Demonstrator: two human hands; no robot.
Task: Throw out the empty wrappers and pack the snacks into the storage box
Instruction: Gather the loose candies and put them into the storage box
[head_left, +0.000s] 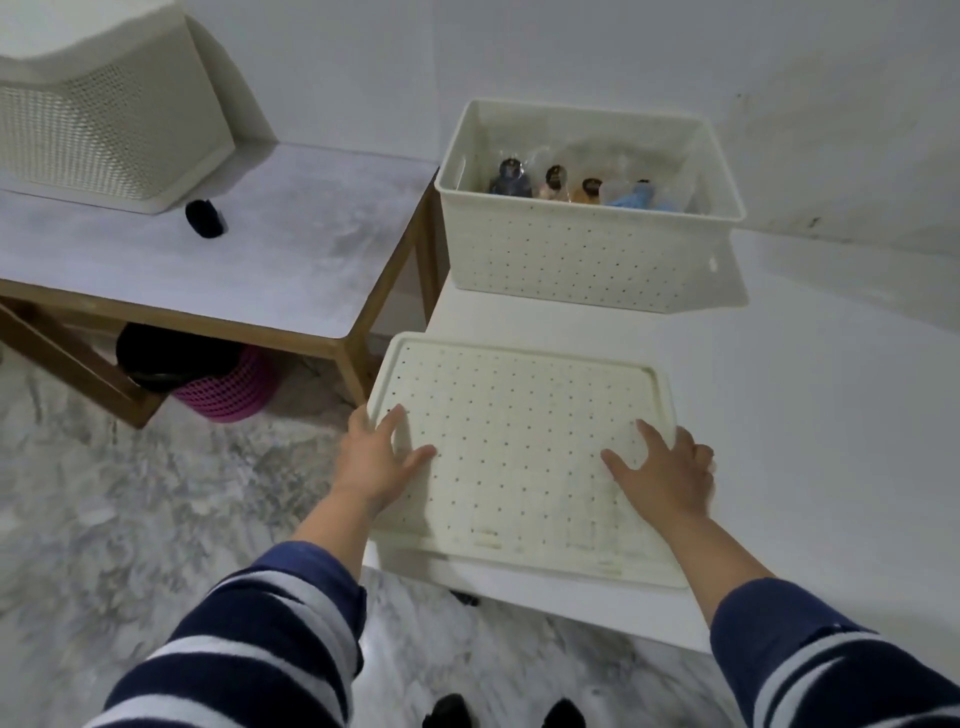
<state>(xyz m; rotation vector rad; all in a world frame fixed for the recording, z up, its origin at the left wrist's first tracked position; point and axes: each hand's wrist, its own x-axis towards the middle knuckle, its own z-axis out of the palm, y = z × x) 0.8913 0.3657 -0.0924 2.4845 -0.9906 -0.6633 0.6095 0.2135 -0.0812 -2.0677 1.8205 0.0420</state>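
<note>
— How far along would you say this is?

— Nearly done, by the look of it. The storage box (587, 249) stands at the far edge of the white tabletop (810, 426), uncovered, with the snacks (582, 188) lined up inside against its near wall: several small packets, dark, tan and blue ones among them.

— And the wrappers?

— None lie loose on the white tabletop or on the grey table (249, 249) to the left. There is a pink bin (228, 387) with a dark liner under that grey table (whether wrappers are inside I cannot tell). So the throwing-out seems finished, judging only from how things lie.

— What is left, then?

— The lid (519, 457). It lies flat at the near left corner of the white tabletop, well apart from the box, its near edge jutting over the table's edge. The left hand (374, 462) grips the lid's left edge, thumb spread on top and fingers curled round the rim. The right hand (662, 470) does the same at the right edge, thumb on top, fingers wrapped over the side.

— So both hands are clamped on it?

— Yes, one at each side. My guess is the remaining step is lifting it and seating it on the box.
</note>
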